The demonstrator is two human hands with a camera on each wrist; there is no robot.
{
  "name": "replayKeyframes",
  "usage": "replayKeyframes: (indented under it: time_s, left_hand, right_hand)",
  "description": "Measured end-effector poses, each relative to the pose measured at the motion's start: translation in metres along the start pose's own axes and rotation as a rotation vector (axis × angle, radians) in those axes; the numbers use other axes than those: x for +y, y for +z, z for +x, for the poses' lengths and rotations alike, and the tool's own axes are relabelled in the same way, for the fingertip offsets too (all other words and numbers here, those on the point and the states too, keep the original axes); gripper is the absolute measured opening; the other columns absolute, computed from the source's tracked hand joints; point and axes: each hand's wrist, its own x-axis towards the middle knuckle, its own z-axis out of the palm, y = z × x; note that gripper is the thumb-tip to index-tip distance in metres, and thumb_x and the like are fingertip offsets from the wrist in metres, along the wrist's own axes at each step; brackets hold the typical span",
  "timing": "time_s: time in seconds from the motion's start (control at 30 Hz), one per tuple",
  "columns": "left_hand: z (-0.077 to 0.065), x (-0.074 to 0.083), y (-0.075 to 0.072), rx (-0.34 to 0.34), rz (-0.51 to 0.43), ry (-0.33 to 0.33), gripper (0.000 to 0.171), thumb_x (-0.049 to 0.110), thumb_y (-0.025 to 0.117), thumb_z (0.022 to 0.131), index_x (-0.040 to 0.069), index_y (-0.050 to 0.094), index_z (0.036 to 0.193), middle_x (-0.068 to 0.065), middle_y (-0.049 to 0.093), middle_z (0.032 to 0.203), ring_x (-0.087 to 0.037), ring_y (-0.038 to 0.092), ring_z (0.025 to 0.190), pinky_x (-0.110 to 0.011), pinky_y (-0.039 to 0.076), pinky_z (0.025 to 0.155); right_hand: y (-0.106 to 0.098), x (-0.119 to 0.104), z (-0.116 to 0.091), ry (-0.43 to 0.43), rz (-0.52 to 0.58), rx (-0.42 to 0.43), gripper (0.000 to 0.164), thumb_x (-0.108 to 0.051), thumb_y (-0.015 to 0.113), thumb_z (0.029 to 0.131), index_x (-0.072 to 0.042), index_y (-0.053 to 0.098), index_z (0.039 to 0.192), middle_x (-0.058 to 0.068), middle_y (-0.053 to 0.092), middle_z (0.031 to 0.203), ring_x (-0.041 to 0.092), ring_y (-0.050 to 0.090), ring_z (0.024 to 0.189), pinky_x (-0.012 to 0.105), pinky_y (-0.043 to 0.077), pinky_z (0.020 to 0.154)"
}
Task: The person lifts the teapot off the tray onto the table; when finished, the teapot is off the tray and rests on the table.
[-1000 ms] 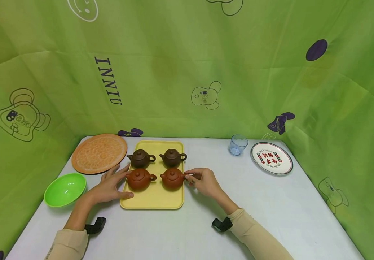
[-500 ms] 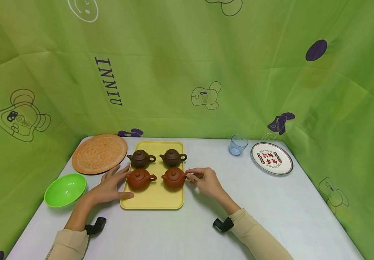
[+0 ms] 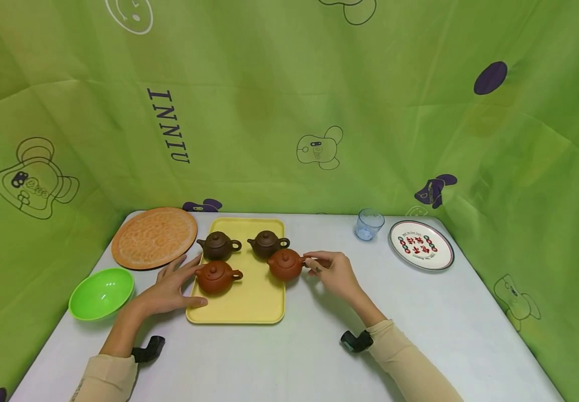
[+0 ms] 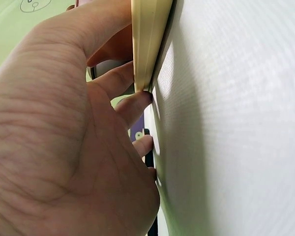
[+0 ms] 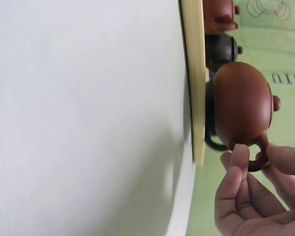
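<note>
Right hand (image 3: 336, 274) pinches reddish-brown teapot (image 3: 285, 264) by its handle, raised over yellow tray's (image 3: 261, 304) right edge | left hand (image 3: 171, 287), fingers spread, presses tray's left rim beside second reddish-brown teapot (image 3: 215, 277)

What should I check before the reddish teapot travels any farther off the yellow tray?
1. Grip: right hand pinches the lifted teapot by its handle: ok.
2. Pot level, lid on: upright in the head view: ok.
3. Clear of the tray rim: right wrist view shows it above the yellow tray edge: ok.
4. Tray steadied: left hand rests on its left edge: ok.
5. Neighbour clearance: dark teapot sits very close behind; contact: cannot tell.
6. Table to the right: bare up to the blue cup: ok.
</note>
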Motion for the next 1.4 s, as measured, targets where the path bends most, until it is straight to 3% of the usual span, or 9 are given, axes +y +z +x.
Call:
replayKeyframes:
  time_s: [0.6, 0.93, 1.4]
  left_hand:
    - [0.001, -0.002, 0.001, 0.003, 0.01, -0.008, 0.089, 0.05, 0.089, 0.08, 0.009, 0.056, 0.152, -0.024, 0.033, 0.172, -0.056, 0.009, 0.159, -0.084, 0.009, 0.118]
    - [0.001, -0.002, 0.001, 0.005, 0.004, -0.014, 0.09, 0.05, 0.089, 0.079, 0.008, 0.057, 0.152, -0.024, 0.032, 0.172, -0.056, 0.009, 0.159, -0.084, 0.007, 0.118]
    - [0.003, -0.005, 0.003, 0.001, -0.004, -0.017, 0.088, 0.049, 0.091, 0.078, 0.011, 0.059, 0.15, -0.024, 0.032, 0.172, -0.055, 0.008, 0.16, -0.083, 0.007, 0.119]
  right_hand:
    - [-0.031, 0.027, 0.014, 0.041, 0.039, 0.073, 0.026, -0.011, 0.073, 0.1, 0.0, 0.077, 0.124, 0.023, 0.08, 0.113, 0.035, 0.081, 0.092, 0.035, 0.066, 0.081]
    - [-0.038, 0.035, 0.022, 0.079, 0.017, 0.131, 0.027, -0.012, 0.073, 0.1, -0.001, 0.077, 0.124, 0.022, 0.081, 0.11, 0.018, 0.081, 0.082, 0.022, 0.063, 0.073]
    - [-0.04, 0.04, 0.029, 0.127, -0.035, 0.185, 0.027, -0.019, 0.074, 0.101, -0.005, 0.079, 0.124, 0.018, 0.082, 0.104, 0.014, 0.079, 0.076, 0.017, 0.057, 0.066]
